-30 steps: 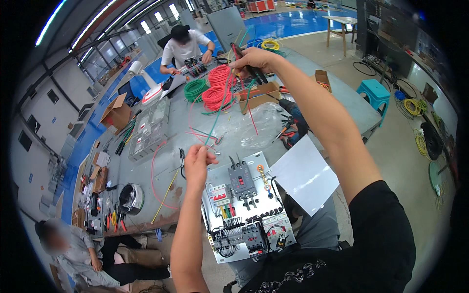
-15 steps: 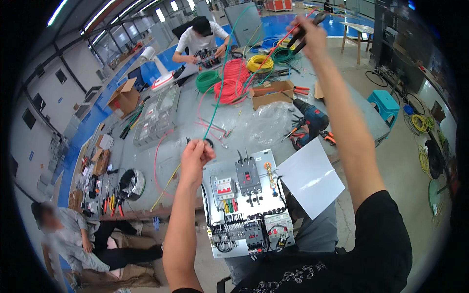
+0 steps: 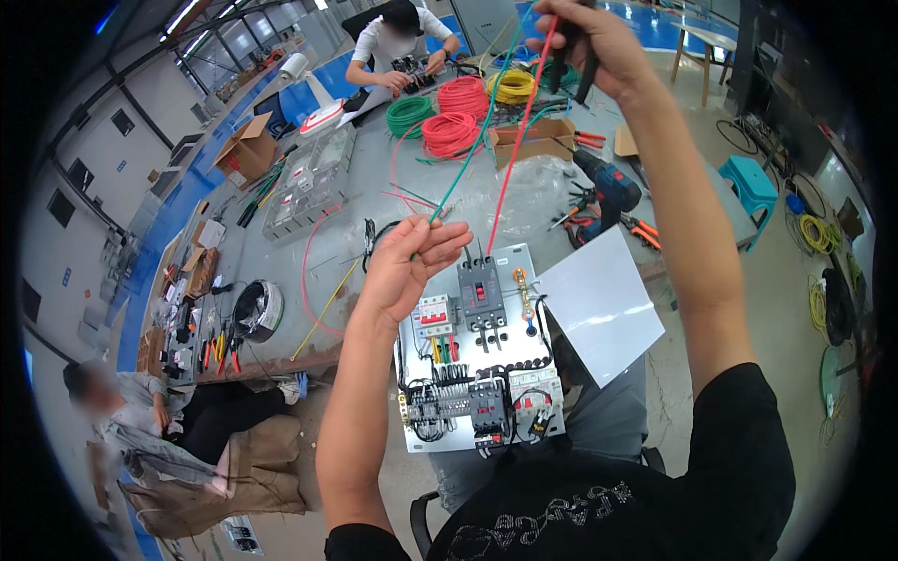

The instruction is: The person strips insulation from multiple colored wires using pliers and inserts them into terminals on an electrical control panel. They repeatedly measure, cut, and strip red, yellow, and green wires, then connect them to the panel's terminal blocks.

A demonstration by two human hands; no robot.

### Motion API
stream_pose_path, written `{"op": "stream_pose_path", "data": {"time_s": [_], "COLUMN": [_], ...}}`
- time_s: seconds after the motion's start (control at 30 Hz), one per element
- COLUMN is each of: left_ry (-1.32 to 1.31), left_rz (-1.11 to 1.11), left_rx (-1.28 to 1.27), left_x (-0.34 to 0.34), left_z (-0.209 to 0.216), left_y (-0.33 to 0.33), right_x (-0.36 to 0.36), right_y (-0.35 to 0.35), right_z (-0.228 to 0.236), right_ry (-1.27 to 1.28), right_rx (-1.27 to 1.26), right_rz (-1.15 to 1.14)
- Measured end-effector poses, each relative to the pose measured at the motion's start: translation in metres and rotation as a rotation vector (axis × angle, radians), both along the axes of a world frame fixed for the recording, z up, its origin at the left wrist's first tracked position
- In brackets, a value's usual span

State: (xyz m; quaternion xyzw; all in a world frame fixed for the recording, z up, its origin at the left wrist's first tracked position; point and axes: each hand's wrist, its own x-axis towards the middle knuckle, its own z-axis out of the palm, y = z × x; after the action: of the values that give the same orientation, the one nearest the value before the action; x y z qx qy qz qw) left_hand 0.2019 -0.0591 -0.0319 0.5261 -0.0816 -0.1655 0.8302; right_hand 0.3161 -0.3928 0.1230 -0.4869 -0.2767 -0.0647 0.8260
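Pale, glittery, stylised lettering (image 3: 543, 521) runs across the front of the black shirt (image 3: 589, 467). Small blue signs (image 3: 66, 276) stand on the pale wall at the left, too small to read. Markings on the grey breaker (image 3: 491, 304) at the far edge of the mounting plate (image 3: 496, 353), and on the white breaker (image 3: 434, 316) toward its left edge, are likewise too fine to make out.

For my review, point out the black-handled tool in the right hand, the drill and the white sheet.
Black-handled tool (image 3: 587, 79): head view, on its rightmost handle.
Drill (image 3: 614, 187): head view, on its body.
White sheet (image 3: 603, 309): head view, middle of its face.
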Motion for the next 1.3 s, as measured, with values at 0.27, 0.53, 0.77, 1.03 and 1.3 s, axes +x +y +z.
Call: {"op": "stream_pose_path", "data": {"time_s": [0.27, 0.53, 0.77, 1.03, 1.3], "left_ry": [0.077, 0.135, 0.144, 0.142, 0.161], "left_rz": [-0.147, -0.308, -0.321, -0.223, -0.212], "left_rx": [-0.207, -0.332, -0.35, -0.218, -0.29], "left_x": [-0.029, -0.027, -0.025, -0.033, -0.036], "left_z": [-0.022, -0.04, -0.051, -0.037, -0.04], "left_y": [-0.034, -0.04, -0.044, -0.057, -0.054], "right_x": [0.014, 0.016, 0.029, 0.016, 0.023], "right_y": [0.012, -0.022, -0.029, -0.027, -0.032], "right_z": [-0.092, -0.114, -0.122, -0.122, -0.134], "right_ry": [0.343, 0.457, 0.45, 0.461, 0.437], "right_rx": [0.018, 0.115, 0.097, 0.231, 0.094], "right_rz": [-0.037, -0.039, -0.17, -0.1, -0.246]}}
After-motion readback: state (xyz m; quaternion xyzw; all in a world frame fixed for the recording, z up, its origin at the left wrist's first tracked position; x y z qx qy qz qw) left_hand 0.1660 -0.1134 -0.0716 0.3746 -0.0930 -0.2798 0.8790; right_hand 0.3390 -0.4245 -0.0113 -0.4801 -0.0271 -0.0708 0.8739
